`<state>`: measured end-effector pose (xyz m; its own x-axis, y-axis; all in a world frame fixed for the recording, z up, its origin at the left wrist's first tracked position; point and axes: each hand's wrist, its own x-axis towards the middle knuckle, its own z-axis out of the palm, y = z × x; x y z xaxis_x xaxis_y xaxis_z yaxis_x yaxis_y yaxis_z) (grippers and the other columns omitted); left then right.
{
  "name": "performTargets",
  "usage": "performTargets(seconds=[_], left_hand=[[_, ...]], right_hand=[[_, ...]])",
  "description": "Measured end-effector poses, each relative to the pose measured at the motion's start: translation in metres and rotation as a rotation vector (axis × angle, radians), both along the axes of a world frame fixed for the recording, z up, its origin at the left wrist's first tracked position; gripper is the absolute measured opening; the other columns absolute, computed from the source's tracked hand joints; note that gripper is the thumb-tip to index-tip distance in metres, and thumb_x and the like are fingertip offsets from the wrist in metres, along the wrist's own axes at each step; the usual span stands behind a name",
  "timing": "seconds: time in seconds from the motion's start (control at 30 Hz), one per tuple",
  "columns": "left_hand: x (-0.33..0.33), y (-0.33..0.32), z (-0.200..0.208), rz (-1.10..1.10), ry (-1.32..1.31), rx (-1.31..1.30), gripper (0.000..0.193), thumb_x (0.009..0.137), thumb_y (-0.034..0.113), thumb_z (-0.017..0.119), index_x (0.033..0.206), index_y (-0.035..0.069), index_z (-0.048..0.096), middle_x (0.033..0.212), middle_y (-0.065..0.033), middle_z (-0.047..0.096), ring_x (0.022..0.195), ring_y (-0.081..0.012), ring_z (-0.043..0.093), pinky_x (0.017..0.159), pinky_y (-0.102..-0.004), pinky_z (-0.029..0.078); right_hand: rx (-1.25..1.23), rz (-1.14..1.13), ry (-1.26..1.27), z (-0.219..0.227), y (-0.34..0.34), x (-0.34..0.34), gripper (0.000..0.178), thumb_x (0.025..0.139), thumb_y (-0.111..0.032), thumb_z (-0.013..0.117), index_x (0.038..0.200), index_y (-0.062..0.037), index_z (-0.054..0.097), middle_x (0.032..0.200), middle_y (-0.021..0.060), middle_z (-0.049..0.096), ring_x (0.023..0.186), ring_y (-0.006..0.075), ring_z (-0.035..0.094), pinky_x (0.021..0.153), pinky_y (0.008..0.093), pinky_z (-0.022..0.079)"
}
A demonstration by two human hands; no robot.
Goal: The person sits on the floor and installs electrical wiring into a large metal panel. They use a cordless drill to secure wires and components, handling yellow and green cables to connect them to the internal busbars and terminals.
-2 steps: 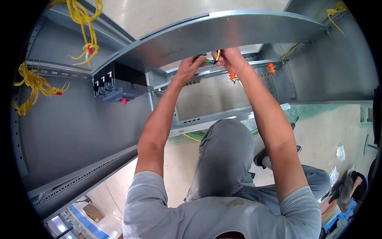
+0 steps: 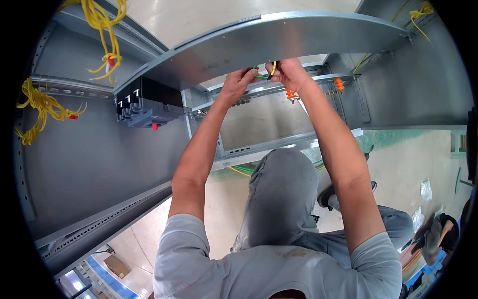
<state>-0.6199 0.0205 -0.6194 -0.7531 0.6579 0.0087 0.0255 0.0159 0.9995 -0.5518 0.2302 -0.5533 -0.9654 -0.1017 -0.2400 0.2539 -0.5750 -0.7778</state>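
Note:
Both my arms reach up into a grey metal cabinet frame, just under a wide sheet-metal panel (image 2: 308, 36). My left hand (image 2: 236, 86) is closed, thumb and fingers pinching a green-and-yellow wire (image 2: 261, 77). Close by on the right, my right hand (image 2: 292, 74) grips the same wire, where its yellow side and a dark piece near its end show between the fingers. The panel's lower edge hides part of the fingertips. Below the hands runs a metal rail (image 2: 264, 91), with orange insulators (image 2: 291, 93) beside my right wrist.
A black-and-grey circuit breaker (image 2: 149, 105) with a red button is mounted left of my arms. Bundles of yellow wire (image 2: 46, 107) hang on the left wall. My knee (image 2: 284, 184) is below the frame. A cardboard box (image 2: 116, 266) and plastic bags (image 2: 425, 190) lie on the floor.

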Motion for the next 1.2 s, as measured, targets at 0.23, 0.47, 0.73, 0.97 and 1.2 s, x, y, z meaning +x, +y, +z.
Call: performTargets(seconds=[0.23, 0.47, 0.73, 0.97, 1.2], left_hand=[[0.014, 0.014, 0.009, 0.18, -0.01, -0.093, 0.035, 0.106, 0.025, 0.06, 0.121, -0.005, 0.068, 0.094, -0.0063, 0.072, 0.084, -0.0113, 0.069, 0.079, -0.0263, 0.057], [0.019, 0.021, 0.004, 0.273, -0.06, -0.017, 0.027, 0.106, 0.024, 0.06, 0.101, 0.0, 0.07, 0.08, 0.0024, 0.062, 0.068, -0.0047, 0.052, 0.061, -0.0226, 0.044], [0.014, 0.011, 0.004, 0.198, -0.175, 0.099, 0.029, 0.106, 0.026, 0.061, 0.098, 0.0, 0.07, 0.082, 0.0018, 0.062, 0.073, -0.0053, 0.052, 0.064, -0.0238, 0.042], [0.011, 0.002, 0.009, 0.152, -0.172, 0.03, 0.034, 0.105, 0.028, 0.062, 0.111, -0.004, 0.072, 0.092, -0.0046, 0.072, 0.087, -0.0102, 0.067, 0.082, -0.0266, 0.056], [0.014, 0.002, 0.003, 0.191, -0.135, -0.015, 0.038, 0.104, 0.034, 0.064, 0.099, -0.001, 0.076, 0.082, -0.0028, 0.073, 0.074, -0.0093, 0.068, 0.067, -0.0242, 0.055]], right_hand=[[0.248, -0.09, 0.015, -0.005, -0.011, 0.004, 0.024, 0.097, -0.022, 0.06, 0.09, 0.0006, 0.065, 0.069, 0.0056, 0.06, 0.054, 0.0109, 0.055, 0.052, 0.0265, 0.053], [0.433, -0.146, 0.104, -0.011, -0.039, 0.015, 0.027, 0.102, -0.021, 0.056, 0.091, 0.0024, 0.065, 0.075, 0.0083, 0.067, 0.057, 0.0119, 0.061, 0.056, 0.0275, 0.056], [0.32, -0.094, 0.08, -0.009, -0.044, 0.024, 0.03, 0.105, -0.029, 0.059, 0.102, 0.0004, 0.065, 0.089, 0.0067, 0.07, 0.079, 0.0109, 0.067, 0.072, 0.0268, 0.057], [0.596, 0.018, 0.264, -0.016, -0.034, 0.042, 0.033, 0.104, -0.032, 0.061, 0.113, -0.0014, 0.069, 0.097, 0.0047, 0.072, 0.099, 0.0121, 0.066, 0.091, 0.0298, 0.054], [0.416, -0.016, 0.101, 0.0, -0.039, 0.035, 0.03, 0.103, -0.028, 0.063, 0.11, -0.0003, 0.071, 0.091, 0.0039, 0.071, 0.085, 0.0106, 0.067, 0.08, 0.0259, 0.055]])
